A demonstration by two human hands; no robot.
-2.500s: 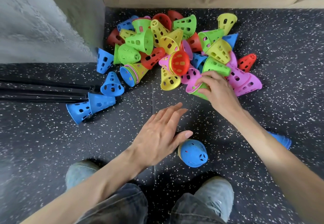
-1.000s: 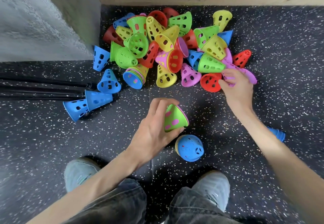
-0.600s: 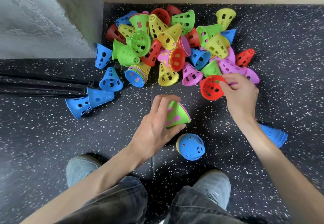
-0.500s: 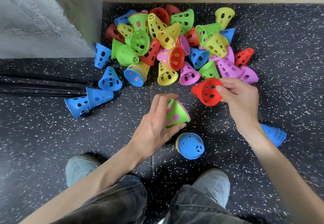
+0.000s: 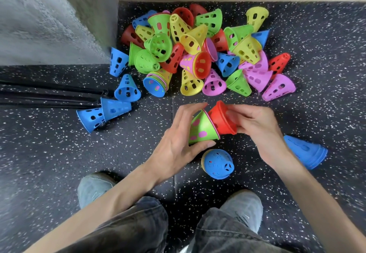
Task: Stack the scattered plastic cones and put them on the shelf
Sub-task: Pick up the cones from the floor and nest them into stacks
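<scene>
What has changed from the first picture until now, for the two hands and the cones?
The left hand took hold of the green cone, pink inside, and holds it above the floor. The right hand took a red cone from the pile's near edge and brought it back against the green one. The blue cone near the shoes and the rest of the pile stayed as they were.
</scene>
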